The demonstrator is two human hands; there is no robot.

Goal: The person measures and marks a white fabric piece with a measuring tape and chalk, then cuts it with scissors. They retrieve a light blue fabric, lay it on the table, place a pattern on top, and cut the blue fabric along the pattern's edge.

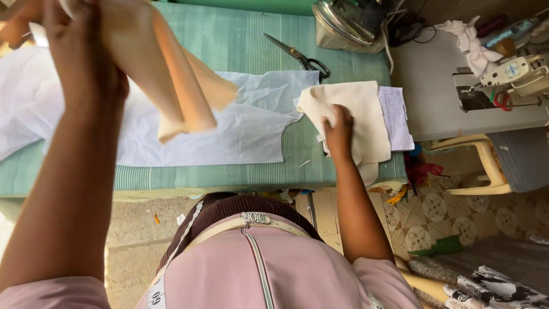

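**Two hands on cream fabric above a green-striped cutting table**

We look down from the head camera on a table covered with a green-striped cloth (pixel 240 40), the largest surface in view. Across it lies a wide sheet of white pattern paper (pixel 229 129), creased and cut to a stepped outline along its right edge. To the right, beyond the table edge, we see a grey sewing-machine stand (pixel 434 97) with the white sewing machine (pixel 517 71) on it, and a cream plastic chair (pixel 486 163) just below it.

The left hand (pixel 83 63) is raised close to the camera, above the left part of the paper. Its fingers are closed around a long strip of cream fabric (pixel 183 86), which hangs down and is blurred.

The right hand (pixel 338 129) rests on a folded pile of cream fabric (pixel 366 114) at the table's right end. Its fingers are curled and pinch the top layer near the left edge of the pile. A sheet of written paper (pixel 397 114) lies partly under that pile.

Farther back stand a steel iron (pixel 343 23) and, beside it, black-handled scissors (pixel 300 57), lying open on the cloth.
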